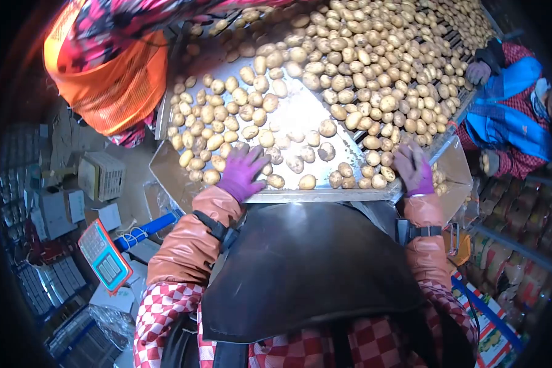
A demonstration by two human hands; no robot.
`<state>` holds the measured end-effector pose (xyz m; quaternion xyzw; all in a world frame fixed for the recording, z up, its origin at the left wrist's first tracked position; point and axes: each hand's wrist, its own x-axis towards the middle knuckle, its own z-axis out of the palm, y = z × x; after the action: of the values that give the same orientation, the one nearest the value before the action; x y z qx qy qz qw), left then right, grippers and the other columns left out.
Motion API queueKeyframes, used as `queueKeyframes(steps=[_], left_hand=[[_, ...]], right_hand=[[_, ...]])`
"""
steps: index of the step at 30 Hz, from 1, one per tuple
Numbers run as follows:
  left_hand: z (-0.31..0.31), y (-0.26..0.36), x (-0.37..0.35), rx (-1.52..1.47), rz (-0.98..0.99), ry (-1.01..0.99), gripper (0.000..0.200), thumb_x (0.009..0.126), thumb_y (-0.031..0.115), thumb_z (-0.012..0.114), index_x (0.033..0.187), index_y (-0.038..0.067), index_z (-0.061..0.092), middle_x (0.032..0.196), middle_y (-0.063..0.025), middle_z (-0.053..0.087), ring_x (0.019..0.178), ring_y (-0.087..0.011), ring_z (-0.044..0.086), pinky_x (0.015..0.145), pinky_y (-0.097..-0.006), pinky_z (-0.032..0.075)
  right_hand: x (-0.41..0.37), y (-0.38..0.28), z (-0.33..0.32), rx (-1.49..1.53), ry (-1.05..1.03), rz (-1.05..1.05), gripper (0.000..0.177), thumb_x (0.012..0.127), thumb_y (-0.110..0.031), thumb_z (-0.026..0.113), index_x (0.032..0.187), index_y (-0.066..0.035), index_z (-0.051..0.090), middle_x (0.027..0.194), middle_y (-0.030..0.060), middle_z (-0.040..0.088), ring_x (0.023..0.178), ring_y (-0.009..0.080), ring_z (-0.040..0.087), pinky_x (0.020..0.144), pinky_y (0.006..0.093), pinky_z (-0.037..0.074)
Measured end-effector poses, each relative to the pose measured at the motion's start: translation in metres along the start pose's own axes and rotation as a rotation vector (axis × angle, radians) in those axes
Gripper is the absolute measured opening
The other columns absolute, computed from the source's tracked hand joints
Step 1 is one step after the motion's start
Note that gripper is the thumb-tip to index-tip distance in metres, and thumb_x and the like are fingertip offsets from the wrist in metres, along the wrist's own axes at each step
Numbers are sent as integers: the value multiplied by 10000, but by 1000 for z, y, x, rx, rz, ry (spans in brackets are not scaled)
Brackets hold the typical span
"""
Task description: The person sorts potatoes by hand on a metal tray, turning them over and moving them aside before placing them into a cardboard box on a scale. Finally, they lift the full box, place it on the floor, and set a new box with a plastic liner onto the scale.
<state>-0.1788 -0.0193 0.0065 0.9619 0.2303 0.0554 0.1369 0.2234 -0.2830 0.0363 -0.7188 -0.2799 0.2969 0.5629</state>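
Observation:
My left hand (244, 172), in a purple glove, lies with fingers spread over the near edge of the metal sorting table (325, 195), touching or close beside a few potatoes (307, 182). At the table's near right corner is my right hand (413, 168), also gloved, fingers stretched forward beside the potatoes (379, 181) there. Neither hand is wrapped around a potato, as far as I can see. Loose potatoes lie scattered on the bright metal, and a dense heap (374, 61) covers the slatted conveyor behind.
A person in an orange vest (113, 92) leans over from the left; another in a blue vest (503, 116) stands at the right, one gloved hand (478, 72) at the conveyor edge. Cardboard boxes (181, 178) hang under the table. A scale display (104, 256) stands at lower left.

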Motion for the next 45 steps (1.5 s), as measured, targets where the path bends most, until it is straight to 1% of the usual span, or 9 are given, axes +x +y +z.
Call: queueKeyframes(steps=[7, 10, 12, 15, 21, 30, 39, 41, 45], left_hand=[[8, -67, -40, -92, -378, 206, 555, 688, 186, 687, 1234, 182, 590, 1264, -152, 531, 1155, -372, 504, 959, -486, 402], [2, -40, -19, -61, -481, 231, 516, 688, 173, 670, 1199, 153, 601, 1218, -152, 543, 1118, -375, 510, 936, -497, 405], [-15, -25, 15, -64, -328, 80, 465, 739, 232, 643, 1192, 135, 607, 1211, -143, 561, 1112, -368, 512, 919, -458, 407], [4, -31, 54, -64, -76, 327, 483, 768, 285, 637, 1232, 159, 589, 1266, -140, 534, 1158, -375, 484, 966, -497, 364], [4, -91, 39, -158, -254, 68, 578, 751, 352, 681, 1300, 222, 556, 1407, -143, 466, 1236, -361, 465, 993, -492, 394], [6, -54, -13, -71, -273, 95, 495, 691, 308, 682, 1153, 140, 628, 1293, -171, 525, 1194, -391, 460, 974, -561, 329], [32, -69, 54, -226, -272, 284, 642, 771, 324, 709, 1350, 115, 527, 1396, -280, 443, 1298, -451, 407, 1087, -520, 312], [45, -63, 69, -178, -319, 177, 743, 767, 346, 729, 1422, 129, 455, 1471, -287, 342, 1355, -451, 335, 1111, -524, 276], [46, -56, 78, -148, -379, 131, 830, 763, 370, 742, 1471, 140, 376, 1513, -278, 284, 1405, -430, 267, 1134, -520, 233]], right_hand=[[33, -6, 74, -143, -542, 620, 334, 941, -319, 573, 1128, -45, 614, 967, 121, 651, 839, 227, 649, 676, 323, 534], [3, 36, 102, -1232, -774, -343, 221, 865, -351, 581, 1005, -198, 658, 983, 151, 582, 884, 351, 627, 747, 419, 513], [-4, 22, 147, -1126, -988, -263, 254, 863, -378, 582, 1078, -251, 629, 1011, 157, 548, 904, 349, 630, 773, 439, 511], [-9, 17, 194, -740, -680, 244, 325, 853, -369, 595, 1107, -177, 657, 1025, 192, 634, 941, 365, 627, 804, 435, 509], [51, -22, 217, -850, -223, -525, 316, 794, -295, 671, 1023, -77, 685, 955, 155, 680, 944, 346, 630, 824, 438, 502], [70, 2, 277, -1113, -347, -306, 460, 741, -332, 727, 1138, -125, 620, 1030, 124, 639, 970, 307, 615, 824, 461, 477], [-1, -17, 133, 1154, -233, 486, 466, 834, -43, 692, 1276, -26, 544, 1053, 53, 597, 1072, 209, 571, 931, 342, 481], [-23, -17, 93, -73, 86, -271, 500, 804, -51, 721, 1267, -38, 535, 1054, 61, 587, 970, 184, 597, 864, 331, 515], [-73, -97, -24, -398, 749, 0, 428, 831, -67, 692, 1220, -2, 527, 1029, 90, 602, 934, 184, 610, 819, 332, 531]])
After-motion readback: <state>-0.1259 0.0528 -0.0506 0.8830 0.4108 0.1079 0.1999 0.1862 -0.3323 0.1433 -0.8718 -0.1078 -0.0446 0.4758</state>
